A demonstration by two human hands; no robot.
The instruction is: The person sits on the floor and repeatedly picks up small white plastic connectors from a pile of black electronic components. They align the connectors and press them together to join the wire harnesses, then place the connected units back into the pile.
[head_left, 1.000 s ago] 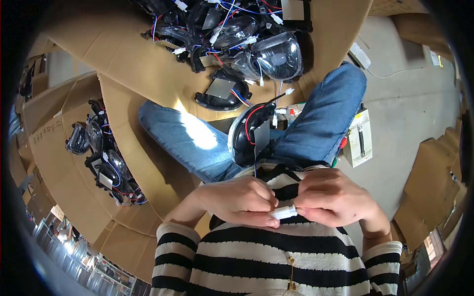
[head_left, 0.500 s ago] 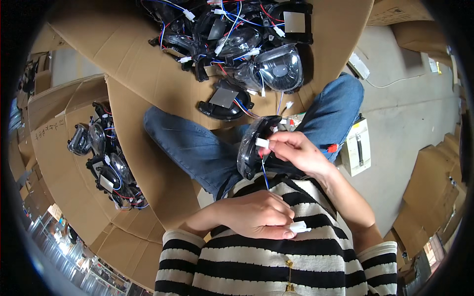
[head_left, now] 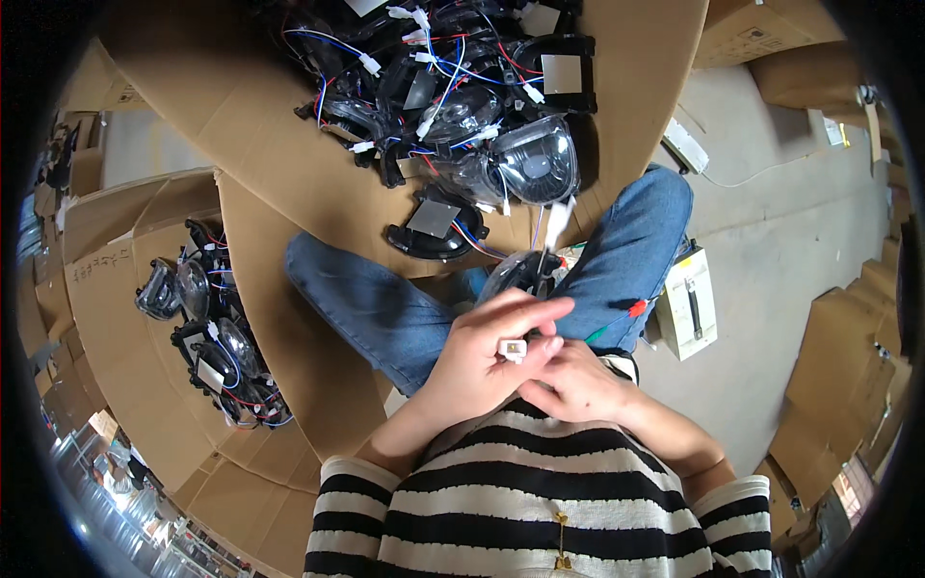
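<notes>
1. over the lap, the left hand (head_left: 482, 352) and right hand (head_left: 575, 380) met just above the striped jumper (head_left: 540, 501).
2. the left hand's fingers were curled, pinching a small white connector (head_left: 513, 349) between thumb and fingertips.
3. the right hand lay beneath and beside it, fingers bent and touching the same connector; whether it truly gripped the piece could not be told.
4. a dark lamp unit (head_left: 520, 275) sat between the knees in blue jeans (head_left: 376, 308), just beyond the hands, with thin wires running from it.
5. a red-tipped wire (head_left: 631, 310) lay across the right thigh.
6. farther off, a pile of lamp housings with tangled wires (head_left: 462, 96) rested on brown cardboard (head_left: 241, 106).
7. on the person's left, more lamps (head_left: 207, 332) filled an open carton.
8. a white boxy device (head_left: 689, 301) stood on the floor by the right leg.
</notes>
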